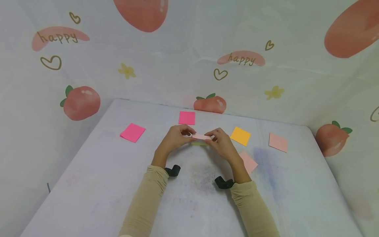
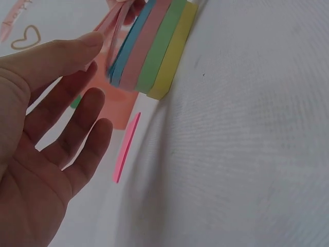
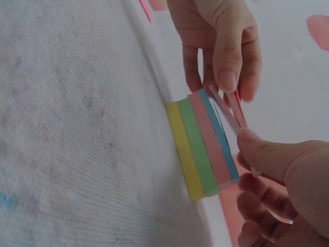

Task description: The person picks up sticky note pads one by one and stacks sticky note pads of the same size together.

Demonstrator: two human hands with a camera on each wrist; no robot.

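Observation:
Pink sticky notes (image 1: 202,136) are held up edge-on between the two hands, and the wrist views show two thin layers standing slightly apart. My left hand (image 1: 174,137) pinches their left end between thumb and fingers, the other fingers loosely bent. At the right end, my right hand (image 1: 221,144) pinches them the same way. Right below sits a stack of sticky note pads (image 3: 198,149) on the table, with yellow lowest, then green, pink and blue on top. The lower layer tilts close over the blue pad (image 2: 123,64).
On the white-covered table (image 1: 97,184), hot pink notes lie at the left (image 1: 132,132) and back (image 1: 187,118). An orange note (image 1: 240,136) and two pale pink notes (image 1: 278,142) are to the right, one partly behind the right forearm. A peach-printed cloth (image 1: 165,65) hangs behind.

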